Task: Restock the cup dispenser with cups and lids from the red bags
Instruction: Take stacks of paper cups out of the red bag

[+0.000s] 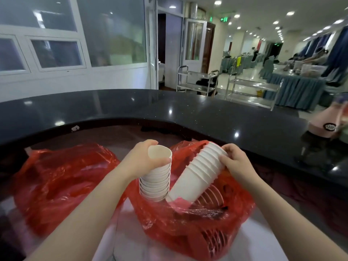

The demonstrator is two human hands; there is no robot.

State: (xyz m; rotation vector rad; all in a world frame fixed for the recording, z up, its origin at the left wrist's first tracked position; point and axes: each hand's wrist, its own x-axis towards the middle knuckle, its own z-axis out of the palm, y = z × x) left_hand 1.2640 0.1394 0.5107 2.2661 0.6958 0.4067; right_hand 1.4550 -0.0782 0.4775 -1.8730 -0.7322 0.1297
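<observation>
Both hands grip cup stacks, centre frame: left hand wraps an upright stack, right hand holds a tilted stack above the right red bag. Left bag sits untouched. Dispenser unseen; restocking seems barely begun.

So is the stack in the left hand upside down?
No, the left hand holds its cup stack upright, open mouth on top.
</observation>
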